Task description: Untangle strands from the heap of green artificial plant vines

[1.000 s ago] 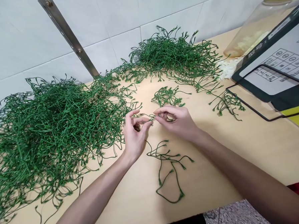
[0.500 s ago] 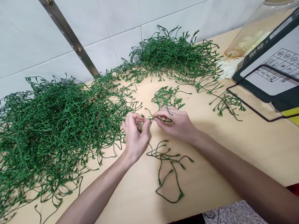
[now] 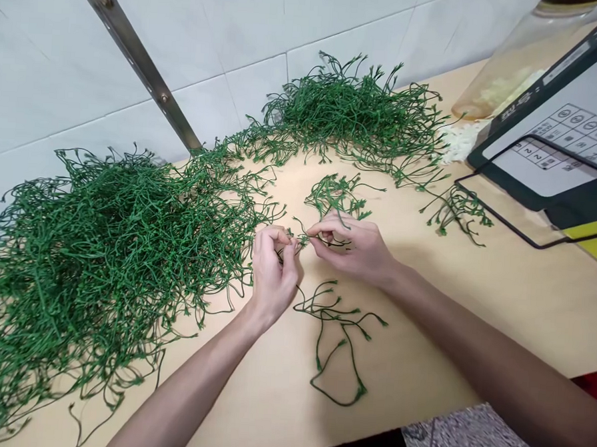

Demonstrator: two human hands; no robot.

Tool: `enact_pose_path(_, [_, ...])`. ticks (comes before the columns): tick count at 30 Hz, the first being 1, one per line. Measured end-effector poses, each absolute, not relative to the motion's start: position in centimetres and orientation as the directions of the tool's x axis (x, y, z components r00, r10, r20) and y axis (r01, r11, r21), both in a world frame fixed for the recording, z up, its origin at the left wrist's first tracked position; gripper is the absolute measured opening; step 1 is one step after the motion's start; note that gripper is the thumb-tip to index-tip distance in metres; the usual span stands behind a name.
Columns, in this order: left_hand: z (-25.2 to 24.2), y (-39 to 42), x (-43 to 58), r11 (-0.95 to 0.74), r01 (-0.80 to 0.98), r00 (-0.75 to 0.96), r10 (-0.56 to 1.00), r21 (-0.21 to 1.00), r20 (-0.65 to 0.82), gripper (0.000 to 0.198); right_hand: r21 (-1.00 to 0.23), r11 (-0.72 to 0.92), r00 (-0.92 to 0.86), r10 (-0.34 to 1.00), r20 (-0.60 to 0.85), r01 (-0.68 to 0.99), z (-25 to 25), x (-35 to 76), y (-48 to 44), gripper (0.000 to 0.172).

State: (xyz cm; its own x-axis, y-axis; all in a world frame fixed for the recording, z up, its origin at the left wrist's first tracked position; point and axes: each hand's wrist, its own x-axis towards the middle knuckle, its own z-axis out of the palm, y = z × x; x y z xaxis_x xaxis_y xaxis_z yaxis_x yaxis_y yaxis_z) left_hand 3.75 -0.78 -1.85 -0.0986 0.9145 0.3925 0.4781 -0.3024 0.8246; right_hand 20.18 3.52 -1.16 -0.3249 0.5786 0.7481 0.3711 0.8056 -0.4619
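My left hand (image 3: 276, 269) is closed, thumb and forefinger pinching a thin green artificial stem (image 3: 301, 239). Just to its right, my right hand (image 3: 352, 246) pinches green stem pieces too, its fingertips nearly meeting those of the left. Where the stems pass inside the fingers is hidden. Below the hands lies a joined spray of green stems (image 3: 344, 316) with a loop at its lower end. A small bunch of stems (image 3: 337, 193) rests just beyond my right hand. On the left spreads a large heap of green stems (image 3: 127, 241).
A second heap (image 3: 349, 106) sits against the tiled wall (image 3: 239, 20), near a metal bracket (image 3: 146, 69). At right are a loose bunch (image 3: 459, 208), a black wire frame (image 3: 508, 224), a printed box (image 3: 558, 137), a clear jar (image 3: 507, 67) and white bits (image 3: 457, 142) on the table (image 3: 475, 293).
The hands keep their pinch close together with almost no movement, the left fingertips shifting slightly. The whole view has moved a little; the heaps and loose stems lie as before.
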Motion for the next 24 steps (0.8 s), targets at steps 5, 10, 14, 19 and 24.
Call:
enact_pose_path(5, [-1.6, -0.8, 3.9, -0.231, 0.357, -0.085, 0.957, 0.905, 0.278, 0.007, -0.465, 0.802, -0.294, 0.579, 0.761, 0.374, -1.5, 20.2, 3.7, 0.009])
enact_pose_path(10, [-1.4, -0.8, 4.0, -0.199, 0.288, -0.115, 0.964, 0.937, 0.240, 0.003, -0.534, 0.733, -0.207, 0.651, 0.730, 0.421, -1.2, 20.5, 3.8, 0.008])
enact_pose_path(14, [-1.1, -0.7, 3.9, -0.229, 0.462, -0.191, 0.918, 0.857, 0.348, 0.014, -0.761, 0.559, -0.097, 0.822, 0.562, 0.329, -0.7, 20.5, 3.4, 0.008])
enact_pose_path(19, [-1.3, -0.8, 3.8, -0.469, 0.582, -0.032, 0.803, 0.664, 0.595, 0.033, -0.946, 0.321, -0.121, 0.942, 0.313, 0.050, -0.3, 20.3, 3.1, 0.017])
enact_pose_path(24, [-1.9, -0.9, 3.9, -0.489, 0.367, 0.096, 0.866, 0.791, 0.491, 0.040, -0.974, 0.199, -0.242, 0.945, 0.220, -0.106, 0.1, 20.4, 3.2, 0.028])
